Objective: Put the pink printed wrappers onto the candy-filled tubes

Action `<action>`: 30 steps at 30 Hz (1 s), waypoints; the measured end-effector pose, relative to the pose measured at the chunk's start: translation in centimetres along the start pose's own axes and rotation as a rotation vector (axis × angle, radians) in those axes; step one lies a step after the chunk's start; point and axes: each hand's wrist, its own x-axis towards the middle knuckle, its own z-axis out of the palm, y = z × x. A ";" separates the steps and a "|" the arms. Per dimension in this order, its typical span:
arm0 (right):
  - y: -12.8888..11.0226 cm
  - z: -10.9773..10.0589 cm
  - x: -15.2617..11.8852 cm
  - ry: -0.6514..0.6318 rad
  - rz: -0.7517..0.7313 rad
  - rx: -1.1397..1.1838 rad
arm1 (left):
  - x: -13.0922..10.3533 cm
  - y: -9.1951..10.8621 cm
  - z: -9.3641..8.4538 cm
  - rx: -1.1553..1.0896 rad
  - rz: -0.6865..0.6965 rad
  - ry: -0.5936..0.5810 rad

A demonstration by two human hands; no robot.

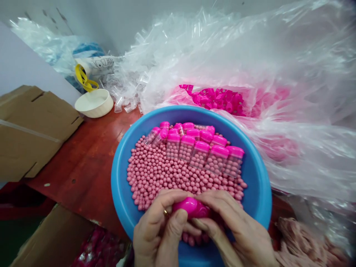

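Over the near side of a blue basin, both my hands are closed on bright pink caps. My left hand, with a ring on one finger, grips from the left, thumb on top. From the right, my right hand pinches the same pink piece. What sits below the caps is hidden by my fingers. Pink round beads fill the basin. On them lie several small clear containers with pink caps and beads inside.
Behind the basin, a plastic bag holds loose pink caps. Clear empty containers are heaped at the back left beside a white bowl and a yellow tape roll. A cardboard box stands left on the red table.
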 end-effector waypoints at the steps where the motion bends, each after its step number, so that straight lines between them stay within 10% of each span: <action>1: 0.0 0.2 -0.1 0.021 -0.006 0.003 | 0.1 -0.1 -0.1 0.002 0.030 -0.005; 14: 0.7 0.0 -1.1 0.088 -0.063 0.103 | 1.7 0.3 -1.8 0.278 0.525 -0.402; 20: -0.1 -0.6 -0.4 0.039 -0.065 0.115 | 1.7 0.2 -1.8 0.206 0.360 -0.442; 25: -0.9 -0.3 0.2 0.204 0.152 0.273 | 1.3 0.2 -1.3 -0.201 -0.165 -0.386; 30: -1.4 0.5 0.4 0.306 0.233 0.312 | 1.2 0.5 -1.1 0.058 -0.158 -0.374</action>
